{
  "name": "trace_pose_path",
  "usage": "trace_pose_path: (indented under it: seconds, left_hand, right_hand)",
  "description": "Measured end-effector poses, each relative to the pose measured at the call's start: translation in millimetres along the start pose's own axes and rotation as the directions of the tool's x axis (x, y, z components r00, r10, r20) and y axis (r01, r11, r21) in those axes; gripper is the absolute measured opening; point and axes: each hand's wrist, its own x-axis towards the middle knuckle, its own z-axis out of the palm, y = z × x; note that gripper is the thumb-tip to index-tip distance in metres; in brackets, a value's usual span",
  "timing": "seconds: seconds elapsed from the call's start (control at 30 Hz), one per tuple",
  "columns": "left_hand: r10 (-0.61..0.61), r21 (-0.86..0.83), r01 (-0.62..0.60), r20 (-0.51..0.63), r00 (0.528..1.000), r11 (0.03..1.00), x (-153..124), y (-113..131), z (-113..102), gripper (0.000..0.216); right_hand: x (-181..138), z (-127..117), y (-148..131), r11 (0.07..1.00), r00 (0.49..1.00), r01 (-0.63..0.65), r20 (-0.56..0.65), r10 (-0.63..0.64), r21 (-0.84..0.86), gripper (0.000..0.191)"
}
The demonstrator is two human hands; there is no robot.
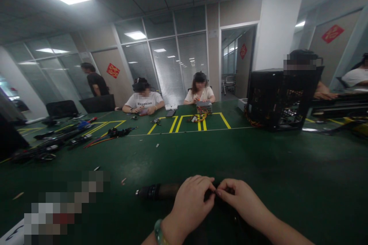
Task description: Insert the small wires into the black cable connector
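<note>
Dark cylindrical tool (168,190): long axis left-right, metal tip (137,192) leftward, visible left of your left hand (189,203), nearer one; right hand (245,201) farther. Both pinching; can't tell what.

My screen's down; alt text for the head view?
The left hand and right hand have their fingertips close together over a green table; anything between them is too dark to make out. A dark cylinder shows past the left hand. Farther back, a black computer case stands on the right.

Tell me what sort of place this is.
Likely an electronics work area in an office: a green table marked with yellow lines, a black computer case, and glass partitions.
</note>
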Motion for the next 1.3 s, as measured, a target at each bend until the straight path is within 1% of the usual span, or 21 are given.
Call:
trace_pose_path:
  seconds: [0.13,0.3,0.53,0.8,0.97,1.07,1.2,1.3]
  left_hand:
    - [0.007,0.013,-0.007,0.015,1.000,1.000,0.5,0.6,-1.4,0.017]
    - [0.000,0.029,-0.001,0.027,1.000,1.000,1.4,2.7,-3.4,0.017]
    - [-0.012,0.056,0.010,0.026,1.000,0.998,1.0,2.1,-1.6,0.015]
    - [0.003,0.044,-0.004,0.018,1.000,0.999,1.2,1.2,-1.9,0.015]
    - [0.028,0.038,-0.030,0.034,0.999,0.999,0.7,1.4,-3.1,0.014]
    - [0.039,0.044,-0.041,0.047,0.998,0.998,1.0,2.4,-5.1,0.014]
    - [0.040,0.047,-0.042,0.047,0.998,0.998,1.3,3.5,-6.8,0.013]
    - [0.032,0.037,-0.034,0.041,0.999,0.999,1.4,3.5,-6.5,0.014]
  right_hand:
    - [-0.1,0.8,0.5,1.000,1.000,-0.013,0.001,0.013,-0.022,0.017]
    - [0.9,5.0,3.3,0.997,0.999,-0.025,-0.050,0.021,-0.069,0.017]
    - [1.6,5.9,6.5,0.998,0.998,-0.030,-0.059,0.027,-0.050,0.017]
    - [2.0,2.1,6.3,1.000,1.000,-0.020,-0.015,0.020,-0.008,0.022]
    - [0.9,-0.6,4.9,1.000,1.000,-0.013,0.025,0.013,0.016,0.022]
    - [0.2,-0.1,4.1,1.000,1.000,-0.012,0.021,0.012,-0.015,0.020]
    - [-0.4,2.8,2.3,0.995,0.999,-0.020,-0.028,0.017,-0.094,0.017]
    - [-1.1,4.3,0.7,0.994,0.998,-0.032,-0.049,0.027,-0.106,0.017]
